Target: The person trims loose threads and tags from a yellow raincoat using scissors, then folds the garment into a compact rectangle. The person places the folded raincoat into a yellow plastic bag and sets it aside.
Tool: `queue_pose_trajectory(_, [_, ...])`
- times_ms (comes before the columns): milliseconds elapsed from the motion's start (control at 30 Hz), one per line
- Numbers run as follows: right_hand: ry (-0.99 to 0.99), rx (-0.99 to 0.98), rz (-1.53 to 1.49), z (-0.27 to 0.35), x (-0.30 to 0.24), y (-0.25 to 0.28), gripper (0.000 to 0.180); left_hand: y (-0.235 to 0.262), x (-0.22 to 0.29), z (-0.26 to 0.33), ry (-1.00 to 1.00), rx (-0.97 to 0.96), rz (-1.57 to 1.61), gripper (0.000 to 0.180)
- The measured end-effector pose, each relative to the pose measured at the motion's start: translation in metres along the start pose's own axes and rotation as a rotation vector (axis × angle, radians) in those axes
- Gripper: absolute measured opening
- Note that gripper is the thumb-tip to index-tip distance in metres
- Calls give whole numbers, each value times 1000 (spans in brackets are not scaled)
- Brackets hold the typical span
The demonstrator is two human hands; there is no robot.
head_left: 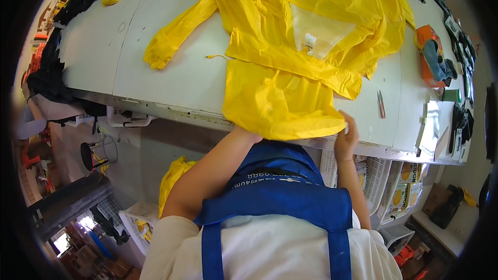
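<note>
A yellow raincoat [259,18] lies spread over the table, a pale lining patch with a white label showing near its neck. Its hood [280,101] reaches to the table's near edge. My right hand [346,139] grips the hood's right corner between thumb and fingers. At the hood's lower left edge is my left hand [253,136]; its fingers are under the fabric and hidden. One sleeve [174,39] stretches out to the left. A short yellow cord [215,56] sticks out beside the hood seam.
Small snips [381,105] lie on the table [96,54] right of the coat. Further right stand an orange box [426,57] with a grey-blue cloth and a green roll [451,95]. Dark cloth [49,80] hangs at the left end. White baskets [376,184] stand under the table.
</note>
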State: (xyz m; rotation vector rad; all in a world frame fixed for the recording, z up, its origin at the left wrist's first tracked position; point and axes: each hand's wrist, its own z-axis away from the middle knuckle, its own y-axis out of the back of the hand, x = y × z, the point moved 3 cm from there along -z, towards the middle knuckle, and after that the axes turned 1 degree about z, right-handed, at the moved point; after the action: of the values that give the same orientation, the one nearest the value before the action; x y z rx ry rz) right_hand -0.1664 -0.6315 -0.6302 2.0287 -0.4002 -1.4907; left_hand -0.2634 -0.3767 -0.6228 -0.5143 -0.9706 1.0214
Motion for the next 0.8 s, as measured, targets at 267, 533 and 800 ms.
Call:
queue_pose_trajectory(267, [-339,-3,-262,-13,51,75,27,77,6,62,-77,164,-1593,35])
queue_pose_trajectory(533, [-108,-211,-369,-37,77,88,15,65,82,-7,-692,-389,-2013,8])
queue_pose_trajectory(800, [159,-226,181,-37,-21,41,53,51,102,-24,-384,-551,-2023,21])
